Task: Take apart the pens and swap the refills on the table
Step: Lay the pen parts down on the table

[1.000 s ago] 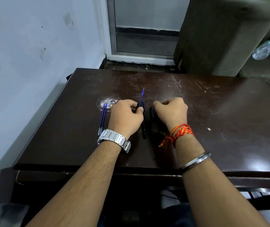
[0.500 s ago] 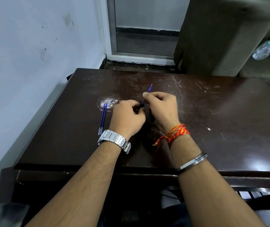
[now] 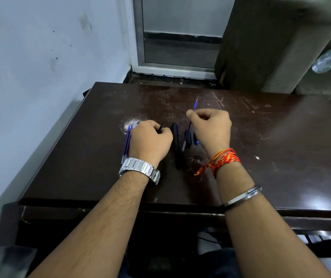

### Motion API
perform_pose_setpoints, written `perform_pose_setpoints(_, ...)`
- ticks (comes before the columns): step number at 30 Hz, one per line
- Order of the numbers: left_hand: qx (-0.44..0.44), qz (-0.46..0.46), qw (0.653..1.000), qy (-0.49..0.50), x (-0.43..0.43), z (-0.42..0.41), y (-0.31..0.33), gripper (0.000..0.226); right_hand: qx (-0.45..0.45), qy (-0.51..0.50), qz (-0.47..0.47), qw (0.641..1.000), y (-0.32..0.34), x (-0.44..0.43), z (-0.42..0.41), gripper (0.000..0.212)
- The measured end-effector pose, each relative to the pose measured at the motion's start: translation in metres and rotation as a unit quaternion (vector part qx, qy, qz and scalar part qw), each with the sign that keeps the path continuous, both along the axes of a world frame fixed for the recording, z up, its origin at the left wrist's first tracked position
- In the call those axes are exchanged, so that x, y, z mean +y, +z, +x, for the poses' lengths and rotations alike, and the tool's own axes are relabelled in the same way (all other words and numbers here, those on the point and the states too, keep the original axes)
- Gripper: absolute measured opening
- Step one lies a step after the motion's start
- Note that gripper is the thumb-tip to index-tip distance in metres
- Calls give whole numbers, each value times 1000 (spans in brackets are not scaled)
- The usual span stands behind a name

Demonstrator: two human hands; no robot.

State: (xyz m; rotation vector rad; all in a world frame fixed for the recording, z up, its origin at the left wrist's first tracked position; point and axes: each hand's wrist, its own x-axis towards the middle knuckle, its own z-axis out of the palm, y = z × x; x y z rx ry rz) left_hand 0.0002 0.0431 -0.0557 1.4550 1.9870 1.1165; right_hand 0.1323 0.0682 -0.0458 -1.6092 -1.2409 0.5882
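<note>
My right hand [image 3: 210, 127] pinches a thin blue refill [image 3: 195, 103] between thumb and fingers, its tip pointing away from me above the dark brown table [image 3: 281, 157]. My left hand [image 3: 150, 139] is curled round a small black pen part [image 3: 161, 128] just left of a long black pen barrel [image 3: 176, 147] lying on the table. Black and blue pen pieces [image 3: 189, 138] lie under my right hand. Two blue refills [image 3: 127, 143] lie side by side left of my left hand.
A white scuffed patch [image 3: 129, 123] marks the table near the loose refills. A pale wall runs along the table's left side. A door frame and a dark cabinet stand behind the table. A clear plastic bottle [image 3: 326, 61] lies at the far right.
My right hand has pulled the blue refill away from my left hand and moved right with it. The black barrel now lies uncovered between the hands.
</note>
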Motion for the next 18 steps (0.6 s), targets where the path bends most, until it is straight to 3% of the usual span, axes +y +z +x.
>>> perform_pose_setpoints(5,-4,6,1000,2,0,1,-1,17,-90,27,-83,992,-8,0,-4,18)
perform_pose_setpoints(18,7,13,1000,-12,1,2,-2,18,-100,24,-95,990,-15,4,-7,18)
